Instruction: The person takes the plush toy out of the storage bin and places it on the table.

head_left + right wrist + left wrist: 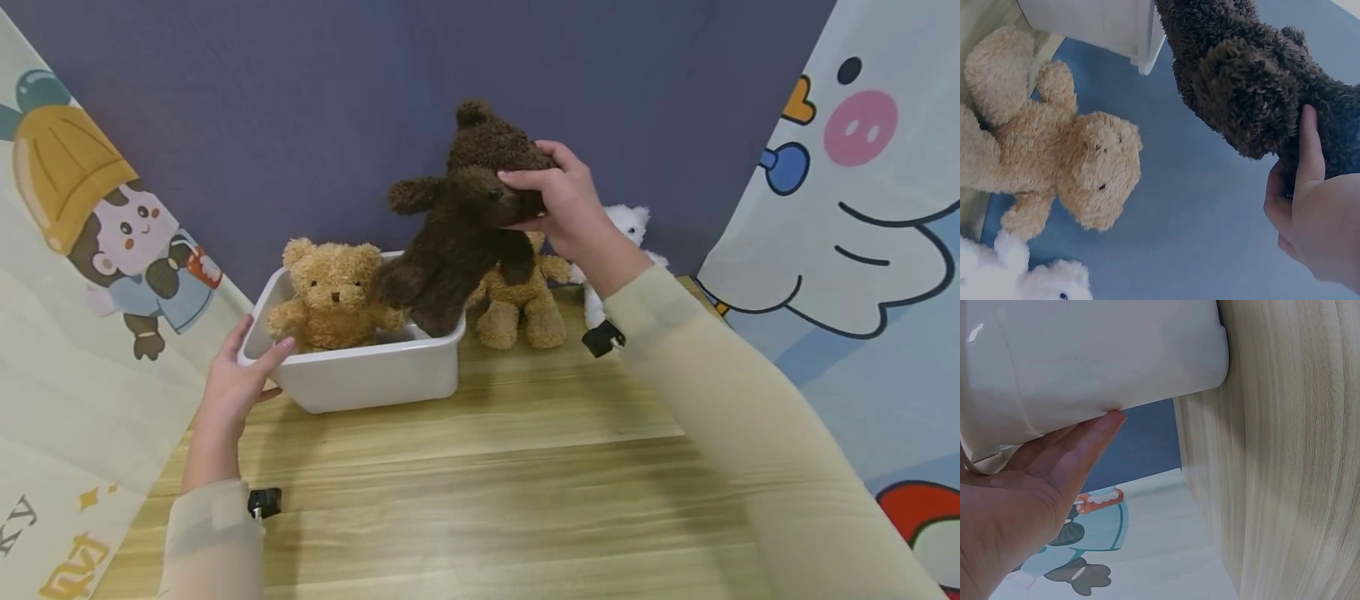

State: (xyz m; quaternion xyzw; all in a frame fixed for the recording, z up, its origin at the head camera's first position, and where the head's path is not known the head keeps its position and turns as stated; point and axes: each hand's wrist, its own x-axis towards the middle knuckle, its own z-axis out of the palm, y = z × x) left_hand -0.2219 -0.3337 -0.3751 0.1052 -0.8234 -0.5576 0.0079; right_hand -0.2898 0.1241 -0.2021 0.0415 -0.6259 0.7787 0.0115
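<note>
My right hand (566, 200) grips a dark brown teddy bear (461, 242) by its head, thumb and fingers sunk in the fur. The bear hangs tilted, its feet over the right end of a white plastic bin (375, 379). Inside the bin a light tan teddy bear (333, 292) sits upright, facing me. At the bin's left end, my left hand (238, 375) holds the rim, with the thumb on top and the fingers (1094, 434) along the outer wall in the left wrist view.
Right of the bin, another tan teddy bear (1041, 144) sits against the dark blue back panel (337, 108). Beside it is a white plush toy (628, 223), partly behind my right forearm. Printed curtains (825, 250) flank the wooden table (480, 492).
</note>
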